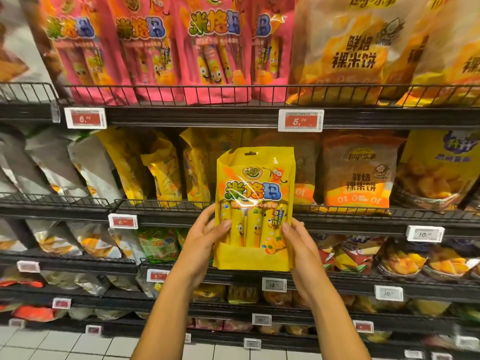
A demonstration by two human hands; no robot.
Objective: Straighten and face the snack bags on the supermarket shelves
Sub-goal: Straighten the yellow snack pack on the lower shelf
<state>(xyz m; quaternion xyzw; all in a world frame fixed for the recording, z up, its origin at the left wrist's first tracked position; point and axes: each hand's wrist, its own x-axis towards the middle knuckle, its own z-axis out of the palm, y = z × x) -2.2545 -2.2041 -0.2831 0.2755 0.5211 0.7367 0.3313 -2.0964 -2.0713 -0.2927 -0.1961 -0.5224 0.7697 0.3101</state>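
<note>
I hold a yellow snack bag (255, 203) upright with its printed front facing me, out in front of the second shelf (166, 206). My left hand (205, 235) grips its lower left edge, thumb across the front. My right hand (296, 242) grips the lower right edge the same way. Behind and left of it, several matching yellow bags (163, 167) stand crooked on that shelf, turned sideways and leaning.
Pink bags (155, 50) and orange rice-cracker bags (350, 53) fill the top shelf behind a black wire rail (233, 96). More orange bags (358, 172) stand right of the held bag. Lower shelves carry mixed snack bags and price tags (300, 120). White floor tiles show below.
</note>
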